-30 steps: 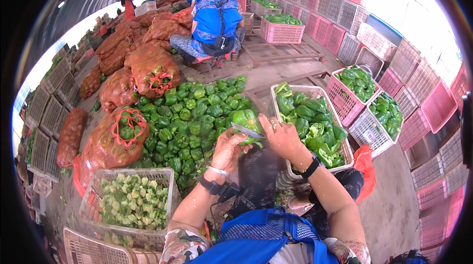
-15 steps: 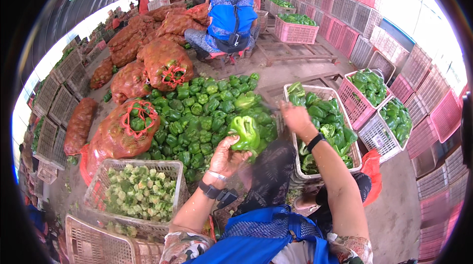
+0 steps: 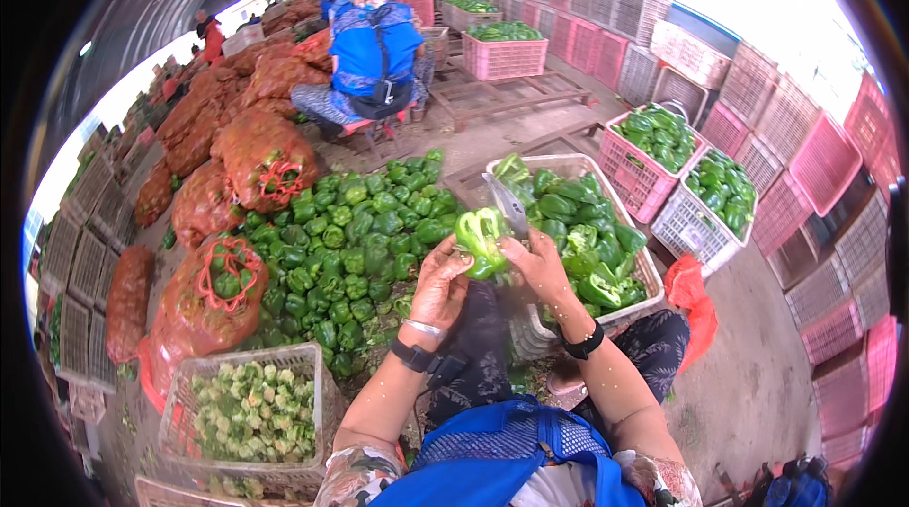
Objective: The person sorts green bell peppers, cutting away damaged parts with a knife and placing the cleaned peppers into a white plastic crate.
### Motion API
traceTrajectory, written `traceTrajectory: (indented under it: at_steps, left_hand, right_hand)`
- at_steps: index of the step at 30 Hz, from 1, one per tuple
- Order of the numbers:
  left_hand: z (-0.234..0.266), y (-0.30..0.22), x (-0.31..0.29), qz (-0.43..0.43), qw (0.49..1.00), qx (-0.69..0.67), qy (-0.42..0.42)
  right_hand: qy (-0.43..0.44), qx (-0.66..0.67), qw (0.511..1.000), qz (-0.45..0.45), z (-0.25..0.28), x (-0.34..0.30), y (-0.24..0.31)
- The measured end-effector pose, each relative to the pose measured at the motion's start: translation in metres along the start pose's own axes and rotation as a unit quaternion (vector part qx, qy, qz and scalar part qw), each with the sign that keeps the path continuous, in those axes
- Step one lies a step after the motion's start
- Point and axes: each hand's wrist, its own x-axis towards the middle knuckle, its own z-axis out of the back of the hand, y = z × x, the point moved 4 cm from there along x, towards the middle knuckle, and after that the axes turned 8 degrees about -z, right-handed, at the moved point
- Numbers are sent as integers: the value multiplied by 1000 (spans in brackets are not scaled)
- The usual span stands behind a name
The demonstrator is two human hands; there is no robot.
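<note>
My left hand (image 3: 440, 282) is closed around a pale-green, cut bell pepper (image 3: 481, 234), its hollow inside facing up. Right beside it, my right hand (image 3: 538, 268) grips a knife (image 3: 506, 204), whose blade points up and away; the handle is hidden in the fist. The right thumb touches the pepper's edge. Whole green peppers (image 3: 350, 247) lie in a heap on the floor past my left hand. Close to my right hand stands a whitish crate (image 3: 646, 266) filled with cored peppers. A crate (image 3: 327, 403) of cut-out pepper cores (image 3: 258, 408) sits at my lower left.
Red mesh sacks (image 3: 204, 294) of peppers line the left. A pink crate (image 3: 639, 176) and a white crate (image 3: 710, 237), both full, stand at the right, before stacked crates (image 3: 757, 157). A co-worker in blue (image 3: 377, 57) sits ahead on a stool. Red netting (image 3: 689, 308) lies by my knee.
My right hand has come from over the crate to the pepper, bringing the knife. The pepper's cut opening now faces up. The whole view has shifted, with the surroundings sliding left.
</note>
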Motion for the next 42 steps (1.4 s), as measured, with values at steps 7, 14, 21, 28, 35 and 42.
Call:
traceTrajectory:
  at_steps: [7, 14, 21, 28, 35, 42]
  left_hand:
    - [-33, 18, 14, -136, 874, 462, 63]
    - [-35, 56, 23, -26, 957, 283, 57]
    - [-45, 71, 44, -229, 828, 508, 54]
    - [-60, 96, 61, -86, 977, 194, -13]
    - [-41, 94, 66, -47, 984, 171, 29]
    - [-72, 102, 60, -2, 992, 121, 32]
  right_hand:
    - [-200, -196, 948, 152, 26, -25, -7]
    - [-220, -257, 926, 170, 51, -41, -6]
    - [-274, -342, 884, 163, 61, -69, -9]
    - [-277, -407, 853, 171, 68, -86, -29]
    - [-248, -444, 849, 146, 71, -69, -60]
    - [-258, -440, 841, 182, 91, -83, -55]
